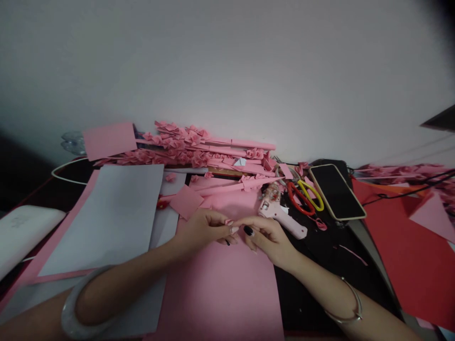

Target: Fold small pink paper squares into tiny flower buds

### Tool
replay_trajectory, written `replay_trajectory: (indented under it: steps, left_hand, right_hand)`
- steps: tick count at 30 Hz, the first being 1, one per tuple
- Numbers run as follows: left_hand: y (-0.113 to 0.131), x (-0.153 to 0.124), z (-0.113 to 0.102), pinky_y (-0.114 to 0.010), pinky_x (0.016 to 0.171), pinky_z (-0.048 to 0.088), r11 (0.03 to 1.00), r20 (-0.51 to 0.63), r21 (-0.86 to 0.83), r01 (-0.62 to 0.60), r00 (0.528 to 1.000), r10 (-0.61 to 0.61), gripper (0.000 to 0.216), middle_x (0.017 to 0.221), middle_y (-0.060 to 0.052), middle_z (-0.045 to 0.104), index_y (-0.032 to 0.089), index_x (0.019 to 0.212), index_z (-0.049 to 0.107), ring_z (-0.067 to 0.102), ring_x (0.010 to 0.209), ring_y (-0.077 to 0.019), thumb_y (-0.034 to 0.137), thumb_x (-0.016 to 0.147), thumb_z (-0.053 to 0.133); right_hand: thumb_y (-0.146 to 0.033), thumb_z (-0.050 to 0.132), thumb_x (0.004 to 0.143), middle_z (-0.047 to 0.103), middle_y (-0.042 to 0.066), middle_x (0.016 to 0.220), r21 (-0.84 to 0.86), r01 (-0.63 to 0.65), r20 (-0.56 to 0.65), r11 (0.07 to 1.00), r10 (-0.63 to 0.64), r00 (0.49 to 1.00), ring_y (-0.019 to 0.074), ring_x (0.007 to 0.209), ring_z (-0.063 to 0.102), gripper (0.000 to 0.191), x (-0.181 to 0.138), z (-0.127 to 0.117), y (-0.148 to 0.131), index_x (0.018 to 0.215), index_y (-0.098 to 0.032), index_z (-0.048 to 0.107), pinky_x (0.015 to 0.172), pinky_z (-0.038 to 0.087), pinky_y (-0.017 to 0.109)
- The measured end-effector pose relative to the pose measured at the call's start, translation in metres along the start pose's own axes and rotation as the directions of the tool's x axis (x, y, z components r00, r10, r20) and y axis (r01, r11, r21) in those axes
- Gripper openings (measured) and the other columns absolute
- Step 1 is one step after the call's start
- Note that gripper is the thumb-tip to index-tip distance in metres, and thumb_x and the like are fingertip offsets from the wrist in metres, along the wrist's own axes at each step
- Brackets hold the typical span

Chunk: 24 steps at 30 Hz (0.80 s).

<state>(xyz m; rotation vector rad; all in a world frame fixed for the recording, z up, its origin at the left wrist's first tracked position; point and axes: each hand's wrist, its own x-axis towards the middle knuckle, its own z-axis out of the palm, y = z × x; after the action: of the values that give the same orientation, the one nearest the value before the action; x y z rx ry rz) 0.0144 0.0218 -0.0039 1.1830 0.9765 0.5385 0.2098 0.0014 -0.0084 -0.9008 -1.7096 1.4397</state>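
My left hand (206, 227) and my right hand (270, 237) meet fingertip to fingertip above a large sheet of pink paper (223, 293). Thumb and forefinger are pinched on both hands. A tiny pink spot shows at the left fingertips, but whether it is paper or a nail I cannot tell. Whatever lies between the fingers is too small or hidden. Just beyond the left hand rests a small pink paper square (186, 201). A pale pink glue gun (282, 218) lies beyond the right hand, beside red-handled scissors (300, 201) and yellow-handled scissors (313, 194).
Pink paper flower stems (185, 142) are heaped along the wall. White sheets (106, 218) lie at left, near a white device (28, 232). A phone (337, 192) sits at right, with red paper (408, 246) beyond it and a black cable (412, 189) crossing above.
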Motion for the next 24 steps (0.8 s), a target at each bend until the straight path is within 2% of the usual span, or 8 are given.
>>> replay_trajectory:
  steps: [8, 12, 17, 20, 24]
  left_hand:
    - [0.0009, -0.0002, -0.0003, -0.024, 0.067, 0.052, 0.999, 0.034, 0.036, -0.029, 0.999, 0.028, 0.021, 0.069, -0.003, 0.073, 0.015, 0.073, 0.073, 0.067, 0.067, -0.0157, 0.034, 0.075, 0.065]
    - [0.0006, 0.0001, -0.0014, -0.022, 0.063, 0.053, 0.999, 0.056, -0.016, 0.038, 0.998, -0.037, 0.020, 0.066, -0.003, 0.072, 0.015, 0.069, 0.071, 0.068, 0.064, -0.0147, 0.033, 0.075, 0.066]
    - [0.0020, 0.0002, -0.0034, -0.020, 0.057, 0.053, 0.997, 0.137, -0.029, 0.071, 0.988, -0.067, 0.018, 0.066, -0.002, 0.073, 0.017, 0.069, 0.070, 0.069, 0.060, -0.0132, 0.033, 0.075, 0.066]
    - [0.0024, 0.0003, -0.0044, -0.020, 0.058, 0.052, 0.995, 0.162, -0.055, 0.083, 0.984, -0.073, 0.020, 0.067, -0.002, 0.073, 0.016, 0.069, 0.070, 0.068, 0.059, -0.0126, 0.035, 0.075, 0.066]
    - [0.0026, 0.0013, -0.0052, -0.021, 0.060, 0.052, 0.994, 0.197, -0.072, 0.085, 0.978, -0.070, 0.026, 0.071, -0.005, 0.073, 0.013, 0.072, 0.069, 0.068, 0.061, -0.0130, 0.038, 0.073, 0.069]
  right_hand:
    - [-0.041, 0.049, 0.090, 0.047, -0.004, 0.056, 0.046, -0.025, 0.013, 0.999, 0.024, 1.000, 0.0086, 0.045, 0.042, 0.034, 0.0015, -0.0002, -0.0030, 0.107, -0.015, 0.065, 0.047, 0.037, 0.021]
    - [-0.034, 0.046, 0.093, 0.047, -0.004, 0.056, -0.042, 0.060, 0.029, 0.997, -0.059, 0.998, 0.0087, 0.047, 0.042, 0.030, -0.0004, -0.0005, -0.0010, 0.109, -0.016, 0.064, 0.047, 0.035, 0.021]
    - [-0.029, 0.044, 0.094, 0.051, -0.003, 0.059, -0.151, 0.138, 0.051, 0.979, -0.132, 0.990, 0.0091, 0.049, 0.043, 0.026, -0.0007, -0.0017, -0.0028, 0.104, -0.016, 0.064, 0.049, 0.037, 0.021]
    - [-0.032, 0.043, 0.094, 0.050, -0.002, 0.060, -0.187, 0.149, 0.069, 0.971, -0.139, 0.988, 0.0094, 0.050, 0.043, 0.027, -0.0003, -0.0018, -0.0050, 0.093, -0.015, 0.064, 0.050, 0.036, 0.021]
    - [-0.039, 0.039, 0.095, 0.045, -0.003, 0.056, -0.212, 0.136, 0.062, 0.968, -0.125, 0.990, 0.0090, 0.048, 0.039, 0.039, 0.0004, -0.0018, -0.0049, 0.070, -0.015, 0.057, 0.048, 0.032, 0.022]
